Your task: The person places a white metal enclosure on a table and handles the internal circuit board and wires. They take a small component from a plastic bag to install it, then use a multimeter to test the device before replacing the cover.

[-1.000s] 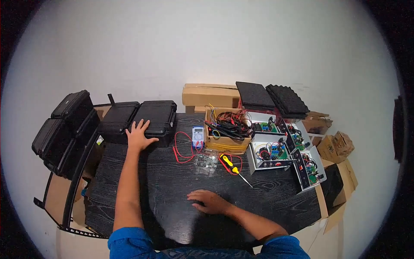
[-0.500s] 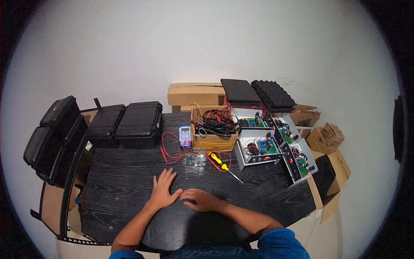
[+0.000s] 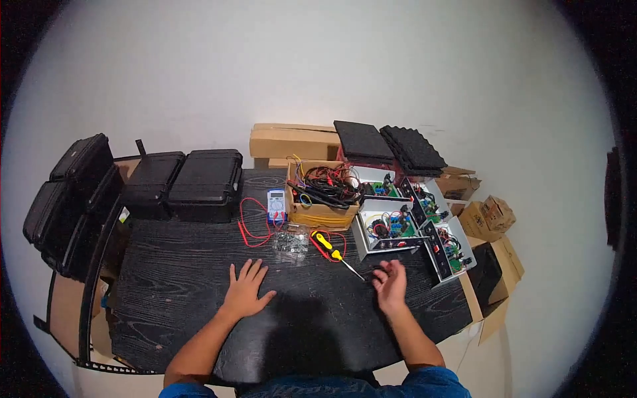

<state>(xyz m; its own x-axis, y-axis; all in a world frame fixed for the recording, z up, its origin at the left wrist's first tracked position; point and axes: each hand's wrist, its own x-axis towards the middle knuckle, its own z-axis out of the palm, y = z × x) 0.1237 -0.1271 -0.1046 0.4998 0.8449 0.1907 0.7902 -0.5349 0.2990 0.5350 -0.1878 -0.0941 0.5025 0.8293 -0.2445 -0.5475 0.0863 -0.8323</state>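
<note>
My left hand (image 3: 245,292) lies flat on the black wood-grain table (image 3: 179,285), fingers spread and holding nothing. Over to the right, my right hand (image 3: 391,285) is near the table surface, its fingers loosely bent and apart, with nothing visible in them. Just left of its fingertips is the tip of a yellow-and-black screwdriver (image 3: 330,247). In front of it stands a white open metal case (image 3: 361,240) with a circuit board and wires inside. A small multimeter (image 3: 276,204) with red leads lies beyond my left hand, beside a clear plastic bag (image 3: 290,244) of small parts.
A cardboard box (image 3: 322,217) full of cables stands at the back middle. More white cases with circuit boards (image 3: 448,249) crowd the right side. Black hard cases (image 3: 206,182) line the back left, and cartons (image 3: 488,219) stand beyond the right edge.
My right hand has moved right and forward, from beside my left hand to near the screwdriver's tip. My left hand stays flat on the table. The view has shifted slightly.
</note>
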